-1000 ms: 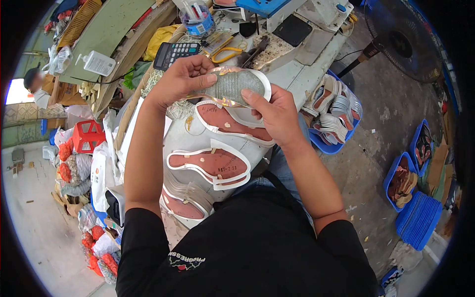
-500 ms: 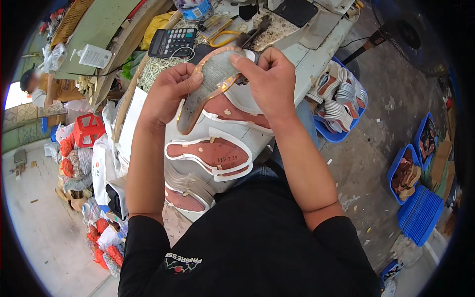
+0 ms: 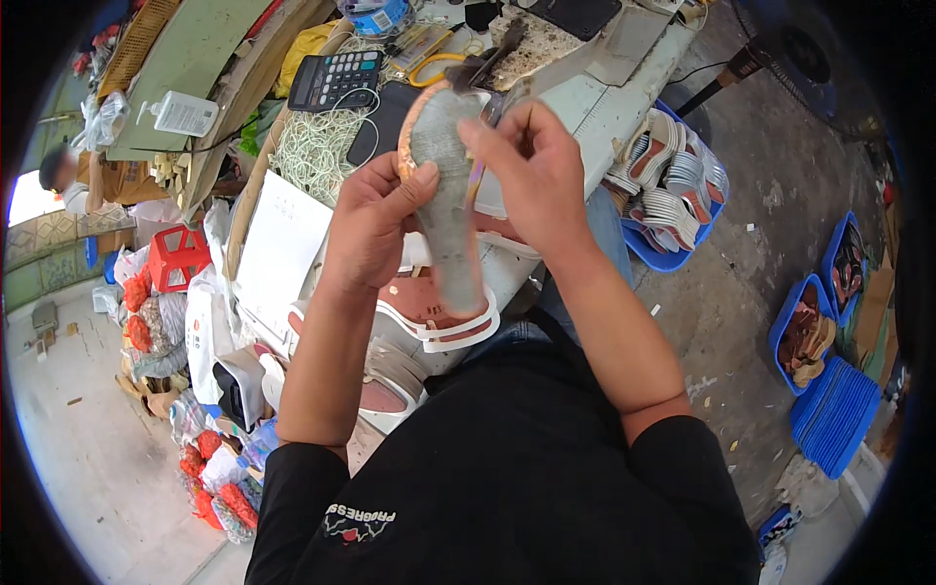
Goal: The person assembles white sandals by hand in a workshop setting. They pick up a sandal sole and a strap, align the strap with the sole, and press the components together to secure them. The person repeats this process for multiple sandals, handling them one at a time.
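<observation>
Sole [image 3: 450, 210], grey and with a shiny pinkish-gold edge, is held up near the center of frame, above the bench [image 3: 619, 102], wide end toward the top, narrow end pointing down. Left hand [image 3: 380, 219] pinches its left edge, thumb flat on the grey face, other fingers behind. Right hand [image 3: 534, 171] is at the upper right edge of the sole, thumb over the face, fingers curled; thumb tip blurred, cannot tell if it pinches or only touches.

Below the sole, center: white-rimmed reddish-brown insole [image 3: 414, 295], partly covered by it. Stack of similar pieces [image 3: 390, 375] lower, left of center. White paper [image 3: 280, 244] left of the left hand. Upper left of center: black calculator [image 3: 334, 80], tangled pale cord [image 3: 307, 146] just below it, yellow-handled tool [image 3: 421, 73] to its right. Blue basket [image 3: 658, 257] with shoe parts, right of center. Red stool [image 3: 175, 261] far left.
</observation>
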A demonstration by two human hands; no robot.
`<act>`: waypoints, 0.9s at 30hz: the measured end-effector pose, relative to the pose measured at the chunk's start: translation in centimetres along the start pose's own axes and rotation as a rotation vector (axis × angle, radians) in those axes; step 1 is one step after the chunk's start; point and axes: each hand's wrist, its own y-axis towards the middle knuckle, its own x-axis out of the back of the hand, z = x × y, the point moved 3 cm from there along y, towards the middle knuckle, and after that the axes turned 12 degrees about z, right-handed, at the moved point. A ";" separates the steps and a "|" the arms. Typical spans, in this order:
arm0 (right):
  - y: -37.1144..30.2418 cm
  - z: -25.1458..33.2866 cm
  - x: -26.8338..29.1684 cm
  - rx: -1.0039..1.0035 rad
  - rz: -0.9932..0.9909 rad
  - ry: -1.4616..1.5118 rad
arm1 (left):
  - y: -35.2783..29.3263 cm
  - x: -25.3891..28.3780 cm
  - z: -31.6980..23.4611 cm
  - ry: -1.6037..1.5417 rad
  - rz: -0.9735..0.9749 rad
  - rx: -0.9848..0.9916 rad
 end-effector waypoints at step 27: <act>-2.8 0.7 2.8 -0.498 0.608 -0.329 | 0.6 -1.1 0.1 -0.178 -0.025 -0.102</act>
